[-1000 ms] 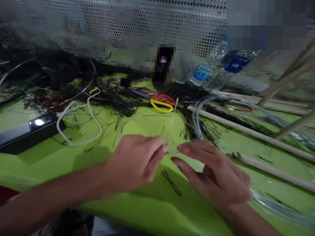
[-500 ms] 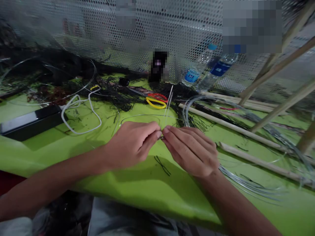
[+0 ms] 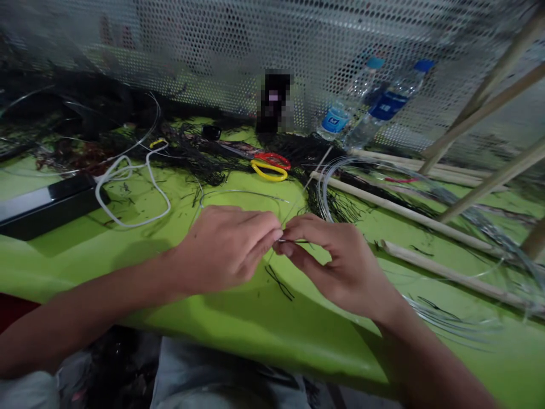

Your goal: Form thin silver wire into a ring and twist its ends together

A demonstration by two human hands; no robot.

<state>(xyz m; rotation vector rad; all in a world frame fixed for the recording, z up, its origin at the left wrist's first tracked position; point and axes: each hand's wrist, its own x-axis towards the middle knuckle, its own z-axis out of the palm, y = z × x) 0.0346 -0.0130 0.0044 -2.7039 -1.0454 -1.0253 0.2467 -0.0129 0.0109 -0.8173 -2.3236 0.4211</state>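
Note:
My left hand (image 3: 225, 247) and my right hand (image 3: 340, 264) meet fingertip to fingertip over the green table (image 3: 128, 250). Both pinch a thin grey wire (image 3: 293, 241) between thumb and fingers. The wire bends away into a loop (image 3: 238, 194) lying on the table behind my left hand, and one loose end sticks up and to the right toward the wooden sticks. A few black fibres (image 3: 279, 281) lie on the cloth just below my hands.
Red and yellow scissors (image 3: 270, 166) lie behind the hands amid black fibre heaps (image 3: 191, 156). A coil of wire (image 3: 336, 187) and wooden sticks (image 3: 409, 213) lie right. A black box (image 3: 42, 204) with white cable (image 3: 128, 182) sits left. Two water bottles (image 3: 361, 113) lean on the perforated screen.
My hands came together on the wire from being apart; my right hand closed from spread fingers into a pinch and turned. The wire's upright end tilted over to the right.

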